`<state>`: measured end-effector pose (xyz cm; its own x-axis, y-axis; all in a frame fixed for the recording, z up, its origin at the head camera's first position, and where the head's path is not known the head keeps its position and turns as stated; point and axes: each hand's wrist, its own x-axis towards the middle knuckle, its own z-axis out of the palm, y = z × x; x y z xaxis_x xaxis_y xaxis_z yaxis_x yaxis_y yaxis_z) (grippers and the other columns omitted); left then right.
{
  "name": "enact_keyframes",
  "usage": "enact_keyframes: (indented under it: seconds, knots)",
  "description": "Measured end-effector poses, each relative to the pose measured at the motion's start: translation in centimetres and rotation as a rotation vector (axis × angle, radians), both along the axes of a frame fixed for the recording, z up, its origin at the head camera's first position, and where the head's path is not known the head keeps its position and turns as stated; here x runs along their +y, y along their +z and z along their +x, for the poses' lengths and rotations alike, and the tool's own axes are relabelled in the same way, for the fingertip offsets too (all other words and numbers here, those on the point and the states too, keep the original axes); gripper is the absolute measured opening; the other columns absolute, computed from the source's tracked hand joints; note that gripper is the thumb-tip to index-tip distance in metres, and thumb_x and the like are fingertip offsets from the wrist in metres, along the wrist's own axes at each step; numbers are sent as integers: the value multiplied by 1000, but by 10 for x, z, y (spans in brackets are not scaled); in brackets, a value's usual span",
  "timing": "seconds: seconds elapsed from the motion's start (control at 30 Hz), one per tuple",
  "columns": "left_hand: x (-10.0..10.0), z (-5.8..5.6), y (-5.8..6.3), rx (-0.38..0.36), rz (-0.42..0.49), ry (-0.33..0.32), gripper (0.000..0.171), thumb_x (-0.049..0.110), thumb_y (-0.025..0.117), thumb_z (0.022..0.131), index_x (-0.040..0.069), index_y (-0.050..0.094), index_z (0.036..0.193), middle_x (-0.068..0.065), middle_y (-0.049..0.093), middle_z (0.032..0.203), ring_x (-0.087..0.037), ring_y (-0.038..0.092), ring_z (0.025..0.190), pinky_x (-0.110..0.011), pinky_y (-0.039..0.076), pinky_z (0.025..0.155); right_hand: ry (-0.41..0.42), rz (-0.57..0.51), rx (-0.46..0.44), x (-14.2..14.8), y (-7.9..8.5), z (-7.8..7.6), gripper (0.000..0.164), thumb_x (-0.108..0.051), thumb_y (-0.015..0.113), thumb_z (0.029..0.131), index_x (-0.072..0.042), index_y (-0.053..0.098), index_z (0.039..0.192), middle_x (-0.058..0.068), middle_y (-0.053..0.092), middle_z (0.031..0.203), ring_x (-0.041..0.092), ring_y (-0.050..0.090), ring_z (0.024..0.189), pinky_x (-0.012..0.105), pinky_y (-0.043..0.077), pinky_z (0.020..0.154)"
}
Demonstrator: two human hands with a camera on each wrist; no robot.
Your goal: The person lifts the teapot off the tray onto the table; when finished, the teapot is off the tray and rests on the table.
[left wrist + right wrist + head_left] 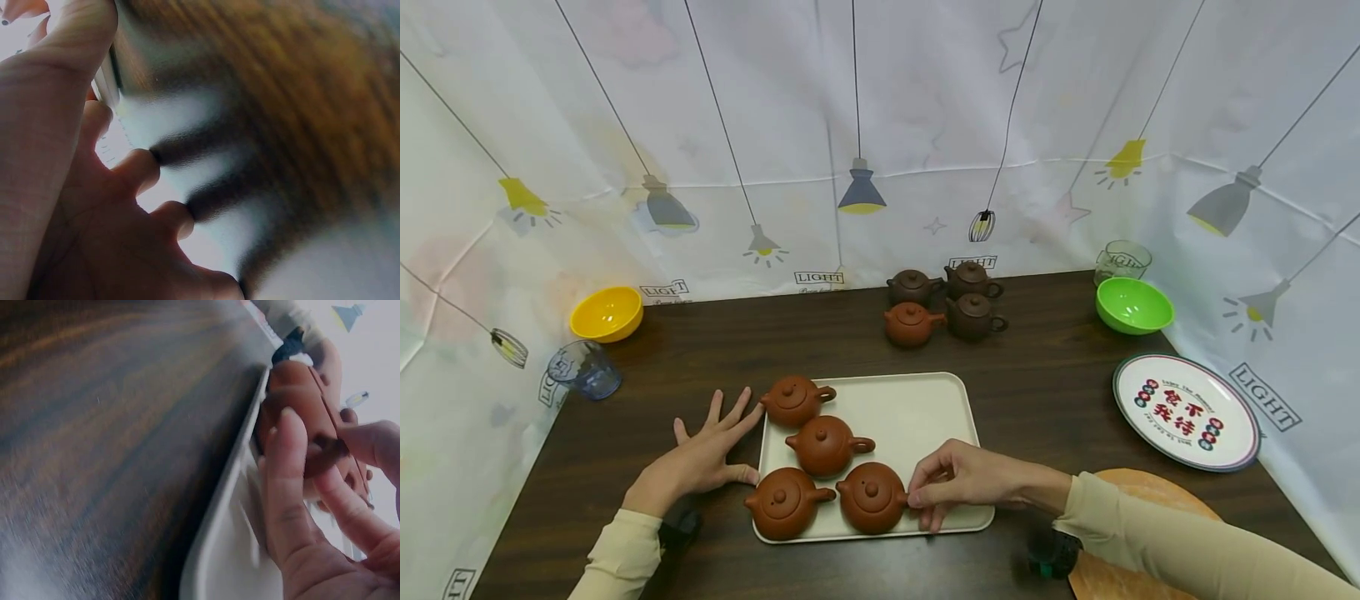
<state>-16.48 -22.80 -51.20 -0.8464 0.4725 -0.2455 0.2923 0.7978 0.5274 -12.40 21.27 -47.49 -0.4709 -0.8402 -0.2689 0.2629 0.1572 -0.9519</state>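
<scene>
A cream tray [910, 408] bears several reddish-brown clay teapots. My right hand [962, 477] pinches the handle of the front teapot [872, 500] nearest the tray's middle. In the right wrist view, thumb and fingers close around that handle, low over the tray. To its left sits another front teapot [781, 505], their sides almost meeting. Behind them stand a middle teapot [822, 447] and a back-left teapot [792, 402]. My left hand [700, 457] is spread at the tray's left edge, index fingertip by the back-left teapot's spout, thumb near the front-left one.
Behind the tray cluster three dark teapots [973, 317] and one reddish teapot [910, 326]. A yellow bowl [607, 314] and blue glass [585, 371] stand left; a green bowl [1135, 307], clear glass [1122, 260], white plate [1183, 412] and round wooden board [1138, 487] lie right.
</scene>
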Motion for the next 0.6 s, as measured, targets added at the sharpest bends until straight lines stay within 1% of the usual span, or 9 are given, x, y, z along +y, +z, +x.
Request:
enact_keyframes:
  seconds: [0.1,0.17,0.23,0.33,0.43,0.53,0.6]
  knots:
    - [0,-1,-1,0,4,-1,116,79,71,77,35,23,172,-6,-3,184,-54,-15,164,-98,-15,100,-38,1,-4,-1,1,2,34,-9,69,105,24,66,114,33,75,95,11,78,80,27,66,78]
    - [-1,-1,-1,0,11,-4,115,79,71,78,35,23,172,-7,-3,184,-55,-15,164,-98,-15,100,-62,8,-12,0,2,3,35,-8,69,104,25,66,114,20,77,95,10,77,80,25,65,78]
    - [-1,0,-1,1,5,0,115,79,71,78,35,23,172,-7,-3,184,-54,-15,164,-97,-15,101,-86,14,-20,1,4,3,35,-8,70,103,25,66,115,10,77,96,9,77,80,24,64,78]
    - [0,1,2,4,19,-8,114,78,71,79,35,23,172,-7,-3,184,-55,-15,164,-98,-16,99,-125,25,-45,4,6,2,36,-8,70,103,25,65,117,6,77,96,9,76,81,23,64,79]
    - [1,2,4,3,29,-13,113,77,71,79,35,22,172,-7,-4,184,-55,-16,163,-98,-17,98,-163,48,-74,10,10,-1,37,-9,70,103,25,65,118,6,78,95,9,75,83,23,63,79]
    - [1,3,6,5,27,-14,112,76,70,80,34,23,173,-8,-4,184,-56,-16,163,-99,-17,97,-200,77,-62,18,14,-7,34,-10,68,104,21,67,117,6,78,97,9,73,84,23,63,79]
    - [3,4,8,0,23,-8,113,76,70,80,33,23,173,-8,-4,184,-55,-16,164,-98,-16,99,-223,96,-38,25,17,-12,31,-11,66,104,18,69,115,7,77,98,10,71,85,23,62,79]
